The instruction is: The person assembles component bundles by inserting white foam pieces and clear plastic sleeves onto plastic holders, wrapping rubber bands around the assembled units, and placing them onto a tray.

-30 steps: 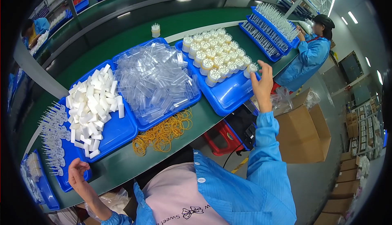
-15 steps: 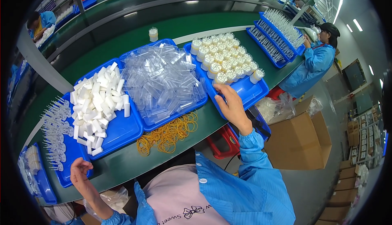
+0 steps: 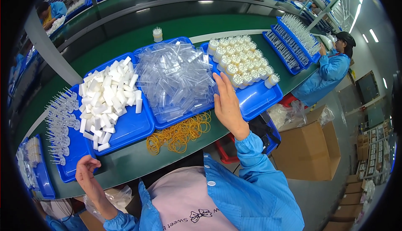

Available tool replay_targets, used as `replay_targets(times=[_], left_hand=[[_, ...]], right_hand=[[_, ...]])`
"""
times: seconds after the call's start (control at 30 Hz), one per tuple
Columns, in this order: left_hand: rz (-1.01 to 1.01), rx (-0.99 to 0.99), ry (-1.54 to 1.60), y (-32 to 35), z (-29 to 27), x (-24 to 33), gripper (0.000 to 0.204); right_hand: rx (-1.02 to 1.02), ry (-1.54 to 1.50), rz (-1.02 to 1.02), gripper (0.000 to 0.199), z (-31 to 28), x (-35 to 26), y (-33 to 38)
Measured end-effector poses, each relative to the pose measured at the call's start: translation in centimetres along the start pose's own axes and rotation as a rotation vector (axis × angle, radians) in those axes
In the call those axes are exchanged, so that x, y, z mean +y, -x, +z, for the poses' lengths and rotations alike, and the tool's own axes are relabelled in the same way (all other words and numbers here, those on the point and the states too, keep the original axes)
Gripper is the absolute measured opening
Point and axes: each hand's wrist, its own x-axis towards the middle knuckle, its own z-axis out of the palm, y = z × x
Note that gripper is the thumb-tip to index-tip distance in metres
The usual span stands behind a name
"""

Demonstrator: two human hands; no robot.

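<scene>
In the head view, I see the right hand (image 3: 228, 105) near the middle of the frame, open, fingers stretched and thumb apart, with nothing visible in it. It is over the place where two trays meet, beside the clear plastic tubes (image 3: 176, 80); I cannot tell if a fingertip touches them. The left hand (image 3: 88, 172), lower left, is half curled near the front end of the leftmost tray (image 3: 79, 147); whether it holds something small I cannot tell.

Four blue trays line the table: the leftmost, with thin spiky plastic pieces (image 3: 60, 122); the foam tray (image 3: 134, 124), with white foam pieces (image 3: 106, 92); the tube tray (image 3: 167, 124), at centre; and the cup tray (image 3: 257, 99), right of centre, holding white cups (image 3: 240, 59) in packed rows. The heaps are too crowded to count. One lone cup (image 3: 157, 34) stands upright at upper centre, and one tangle of rubber bands (image 3: 180, 132) lies in front of the tubes. One co-worker (image 3: 331, 72) is at upper right.

A second ago the right hand was at the cup tray's far right end; now it is back beside the tubes. The left hand stays curled. The lone cup now sits farther left against the tube tray.
</scene>
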Motion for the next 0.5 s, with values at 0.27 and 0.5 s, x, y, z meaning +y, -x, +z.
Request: replay_targets(times=[0.27, 0.5], left_hand=[[-0.002, 0.037, 0.016, 0.6, -1.6, 0.1, 0.037], [0.004, 0.039, 0.018, 0.6, -1.0, 0.2, 0.038]], right_hand=[[-0.041, 0.274, -0.060, 0.075, 0.6, 0.9, -0.5], [-0.070, 0.190, 0.004, 0.079, 0.7, 0.1, -0.3]])
